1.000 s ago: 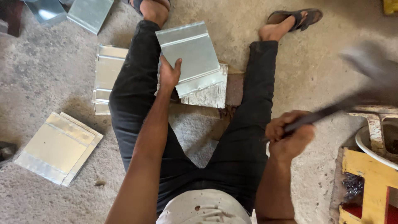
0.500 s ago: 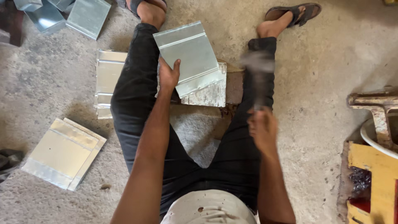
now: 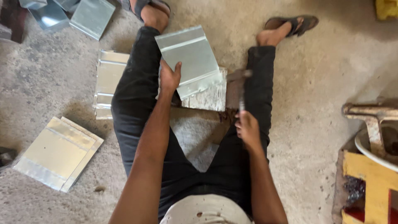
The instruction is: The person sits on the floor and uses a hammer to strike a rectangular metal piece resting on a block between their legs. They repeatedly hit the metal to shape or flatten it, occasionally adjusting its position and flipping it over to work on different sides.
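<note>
Seated on the concrete floor [image 3: 315, 83], your left hand [image 3: 169, 78] pins a folded metal sheet [image 3: 188, 60] on the stone block [image 3: 209, 97] between your legs while your right hand [image 3: 247, 129] grips a hammer [image 3: 240, 85] beside its edge.

I see no packages, labels, signs or screens from here; nothing in my view carries a printed face or a display.
</note>
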